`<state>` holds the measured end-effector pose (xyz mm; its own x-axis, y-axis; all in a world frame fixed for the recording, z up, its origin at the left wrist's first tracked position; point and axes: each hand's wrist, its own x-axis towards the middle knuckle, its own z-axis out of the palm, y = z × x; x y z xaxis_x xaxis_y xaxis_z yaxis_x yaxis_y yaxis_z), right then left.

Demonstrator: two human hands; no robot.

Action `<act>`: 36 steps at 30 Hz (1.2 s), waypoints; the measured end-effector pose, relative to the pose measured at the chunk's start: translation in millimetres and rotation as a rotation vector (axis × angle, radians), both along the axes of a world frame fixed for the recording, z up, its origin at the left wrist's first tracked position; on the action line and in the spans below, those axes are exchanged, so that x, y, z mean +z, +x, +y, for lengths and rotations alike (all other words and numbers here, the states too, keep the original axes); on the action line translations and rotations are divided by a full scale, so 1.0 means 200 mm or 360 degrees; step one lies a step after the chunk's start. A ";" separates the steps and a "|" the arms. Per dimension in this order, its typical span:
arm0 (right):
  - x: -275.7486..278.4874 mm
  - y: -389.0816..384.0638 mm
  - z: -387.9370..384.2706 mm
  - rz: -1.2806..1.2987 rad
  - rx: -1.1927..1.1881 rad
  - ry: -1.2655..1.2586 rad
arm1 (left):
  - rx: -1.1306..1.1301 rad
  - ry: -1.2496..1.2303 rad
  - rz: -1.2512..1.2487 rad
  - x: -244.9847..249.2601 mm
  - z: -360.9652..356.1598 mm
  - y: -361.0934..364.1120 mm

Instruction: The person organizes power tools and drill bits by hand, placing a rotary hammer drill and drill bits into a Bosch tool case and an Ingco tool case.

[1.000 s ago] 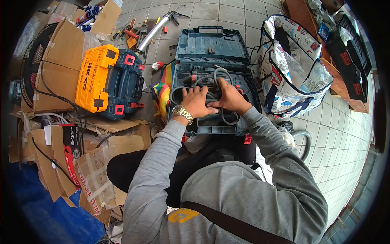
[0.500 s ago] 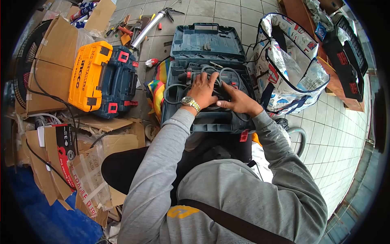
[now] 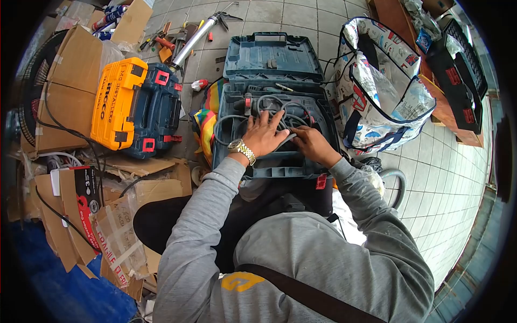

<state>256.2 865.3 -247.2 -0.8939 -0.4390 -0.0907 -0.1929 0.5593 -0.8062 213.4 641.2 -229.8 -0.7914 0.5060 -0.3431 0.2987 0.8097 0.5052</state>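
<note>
In front of me a dark blue-green tool case (image 3: 221, 153) lies open on the floor, its lid (image 3: 272, 59) tipped back. A corded power tool that looks like a drill (image 3: 248, 102) rests inside, under loops of grey power cord (image 3: 223, 121). My left hand (image 3: 263, 134), with a gold watch at its wrist, lies with fingers spread on the cord loops. My right hand (image 3: 315, 145) is closed on a stretch of the cord beside it, near the middle of the case. Much of the tool is hidden by the cord and my hands.
To the left stand a yellow case (image 3: 113, 102), a dark blue case (image 3: 159, 107) and torn cardboard boxes (image 3: 70, 91). A patterned carry bag (image 3: 377, 118) stands to the right, before a black toolbox (image 3: 458, 81). A caulking gun (image 3: 196, 43) and hand tools lie beyond on the tiles.
My left hand has moved slightly left and toward me, its fingers still spread. My right hand has drawn closer to me and closed on the cord, whose loops have shifted.
</note>
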 end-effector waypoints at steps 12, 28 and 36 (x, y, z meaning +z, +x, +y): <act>0.03 -0.03 -0.06 -0.0063 -0.0132 0.0230 | 0.0345 -0.0077 0.0380 -0.06 0.05 0.06; -0.63 -1.29 0.50 -0.0626 -0.1501 0.0038 | 0.0248 -0.0037 0.0238 -0.09 0.01 0.09; -0.68 -1.48 0.53 -0.1542 -0.1583 -0.1000 | 0.0322 -0.0033 0.0324 -0.12 0.02 0.10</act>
